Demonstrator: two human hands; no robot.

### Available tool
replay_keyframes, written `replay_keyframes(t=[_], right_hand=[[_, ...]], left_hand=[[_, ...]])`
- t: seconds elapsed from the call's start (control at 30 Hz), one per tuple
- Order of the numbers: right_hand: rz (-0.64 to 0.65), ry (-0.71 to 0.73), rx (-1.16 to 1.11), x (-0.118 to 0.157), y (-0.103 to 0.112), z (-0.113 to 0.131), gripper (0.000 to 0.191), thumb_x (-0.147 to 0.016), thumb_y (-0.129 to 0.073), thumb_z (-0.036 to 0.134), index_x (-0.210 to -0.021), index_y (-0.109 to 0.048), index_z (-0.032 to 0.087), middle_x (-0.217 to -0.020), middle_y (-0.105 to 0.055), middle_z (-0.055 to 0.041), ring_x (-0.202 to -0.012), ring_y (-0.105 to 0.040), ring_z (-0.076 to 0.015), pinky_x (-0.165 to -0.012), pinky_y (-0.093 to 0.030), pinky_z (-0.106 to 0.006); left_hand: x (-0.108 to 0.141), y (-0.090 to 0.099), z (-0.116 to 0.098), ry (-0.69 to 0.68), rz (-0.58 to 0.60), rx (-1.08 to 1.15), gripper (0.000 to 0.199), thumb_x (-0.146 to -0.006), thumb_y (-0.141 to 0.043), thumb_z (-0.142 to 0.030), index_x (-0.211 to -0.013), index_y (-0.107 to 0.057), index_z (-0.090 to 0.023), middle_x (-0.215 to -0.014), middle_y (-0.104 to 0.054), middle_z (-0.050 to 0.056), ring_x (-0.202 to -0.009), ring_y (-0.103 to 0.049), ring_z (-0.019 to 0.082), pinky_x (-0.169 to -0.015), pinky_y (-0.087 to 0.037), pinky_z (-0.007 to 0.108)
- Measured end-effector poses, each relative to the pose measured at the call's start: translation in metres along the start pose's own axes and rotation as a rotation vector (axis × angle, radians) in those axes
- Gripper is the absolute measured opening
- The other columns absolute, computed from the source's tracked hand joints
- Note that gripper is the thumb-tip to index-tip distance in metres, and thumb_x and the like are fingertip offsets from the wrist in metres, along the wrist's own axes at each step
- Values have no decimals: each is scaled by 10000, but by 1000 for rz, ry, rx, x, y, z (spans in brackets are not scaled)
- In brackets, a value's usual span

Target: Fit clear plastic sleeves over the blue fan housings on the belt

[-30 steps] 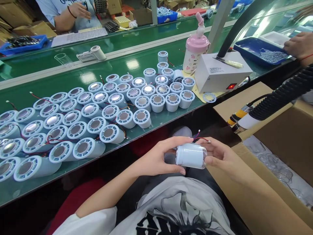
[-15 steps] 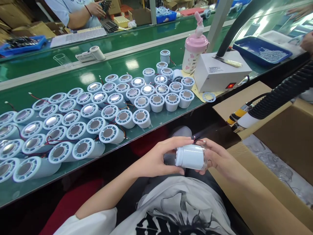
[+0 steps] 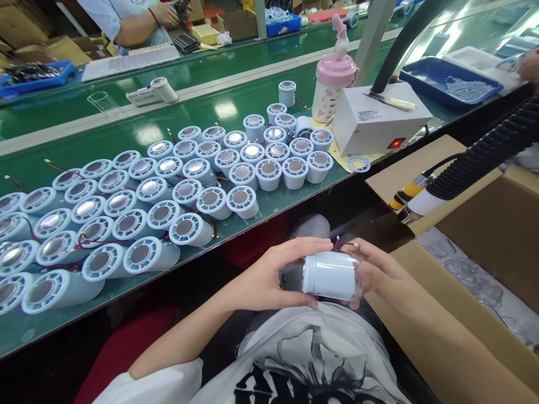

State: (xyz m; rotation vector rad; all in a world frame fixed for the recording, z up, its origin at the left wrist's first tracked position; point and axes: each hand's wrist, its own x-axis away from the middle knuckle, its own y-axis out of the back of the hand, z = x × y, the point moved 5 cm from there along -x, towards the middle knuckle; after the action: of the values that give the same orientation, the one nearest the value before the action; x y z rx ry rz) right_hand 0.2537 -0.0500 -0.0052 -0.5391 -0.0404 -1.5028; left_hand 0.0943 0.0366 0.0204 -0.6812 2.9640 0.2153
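Observation:
Above my lap, a light blue cylinder (image 3: pixel 334 275) lies on its side between my two hands. A clear plastic cover surrounds its right part, and a dark part shows at its left end. Thin red and dark wires with small white plugs stick up from its top. My left hand (image 3: pixel 280 275) is closed around the left end, thumb below and fingers above. My right hand (image 3: pixel 377 269) grips the right end by the clear cover; some of its fingertips are hidden behind it. Beside my hands, many similar blue cylinders (image 3: pixel 151 253) stand or lean in rows on the green bench (image 3: pixel 236 238).
A white box with a lit red switch (image 3: pixel 383 120) stands near a pink-lidded bottle (image 3: pixel 334 84). A blue ring (image 3: pixel 359 163) lies before it. At right are a black corrugated hose (image 3: pixel 484 151), a carton of clear parts (image 3: pixel 522 235) and a blue tray (image 3: pixel 425 78). Another person works opposite.
My right hand and the blue cylinder have shifted slightly right, and more of the dark part at the left end shows. My left hand stays nearly in place.

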Motion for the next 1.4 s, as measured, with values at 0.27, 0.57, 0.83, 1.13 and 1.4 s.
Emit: replay_keyframes(t=[0.27,0.57,0.83,1.13,1.4], right_hand=[[43,-199,-156,-5,-10,-15,512,-803,-569,697,-863,-496,194,-523,-637,21,-406,-631,-131,-345,-464,-136],[160,-522,-214,-3,-17,-27,763,-994,-34,555,-674,-576,123,-518,-622,-67,-313,-539,-65,-281,-355,-92],[-194,432,615,4,10,2,375,-925,-554,215,-1282,-445,252,-1346,-531,-122,-1137,-608,-246,-887,-567,-387],[37,377,329,8,6,-5,552,-857,-693,222,-1350,-489,367,-1289,-615,-29,-1148,-605,-224,-902,-560,-316],[-51,205,326,5,12,-11,545,-746,-692,51,-1204,-664,347,-814,-718,53,-684,-668,-128,-734,-557,-234]], left_hand=[[2,-2,-2,-17,22,-32,720,-691,-803,-178,-1338,-526,-331,-1443,-488,80,-1293,-496,293,-1073,-419,419],[0,-5,-1,-77,-8,-95,661,-718,-788,-193,-1315,-540,-329,-1445,-477,81,-1301,-487,285,-1071,-419,418],[3,-3,-2,187,-82,35,637,-757,-756,-266,-1335,-491,-246,-1286,-545,88,-1094,-596,221,-879,-562,312],[3,-4,1,195,1,168,791,-702,-803,-200,-1398,-445,-311,-1432,-465,65,-1269,-498,266,-1034,-469,358],[6,-12,17,342,71,374,763,-796,-710,-183,-1461,-351,-280,-1320,-563,94,-1129,-590,232,-964,-490,365]])
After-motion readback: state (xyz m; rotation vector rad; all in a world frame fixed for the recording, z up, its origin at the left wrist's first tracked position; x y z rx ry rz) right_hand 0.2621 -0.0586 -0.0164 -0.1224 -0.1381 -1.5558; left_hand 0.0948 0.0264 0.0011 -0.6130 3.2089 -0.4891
